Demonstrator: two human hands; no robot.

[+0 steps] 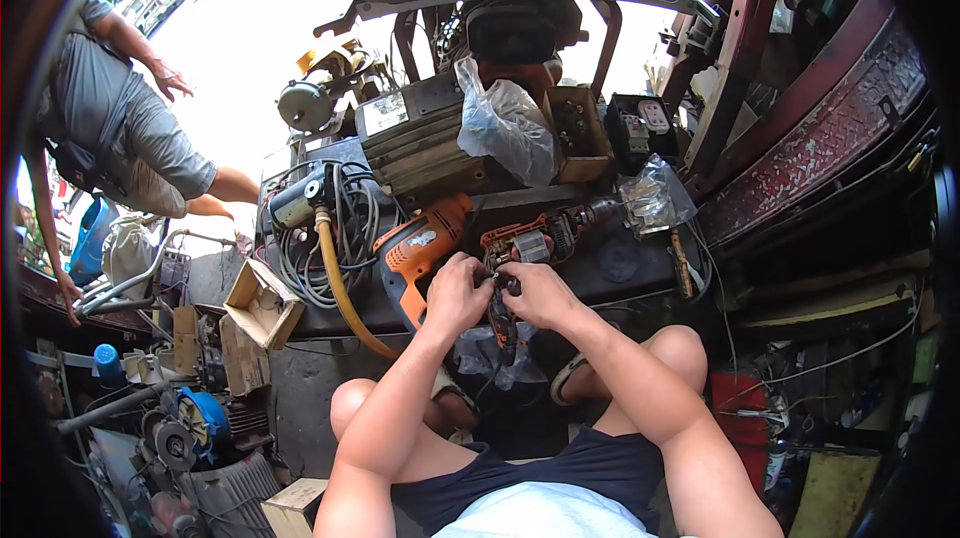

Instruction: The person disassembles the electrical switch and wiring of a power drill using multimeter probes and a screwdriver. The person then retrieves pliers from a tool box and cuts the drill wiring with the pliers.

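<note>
Where the dark workbench (640,288) stands: a cluttered workshop beside a sunlit street.
Opened power drill (530,243): on the bench just beyond both hands, wiring exposed, beside an orange drill casing (418,250).
Left hand (458,293): angled inward, fingers bunched at the drill's dark handle (503,326).
Right hand (537,295): mirrors it, fingers curled; each one's exact grip cannot be told.

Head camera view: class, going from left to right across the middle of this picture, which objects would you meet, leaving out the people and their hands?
Open box, yellow hose, orange casing, opened-up power tool, clear plastic bag, dark red metal beam.
</note>
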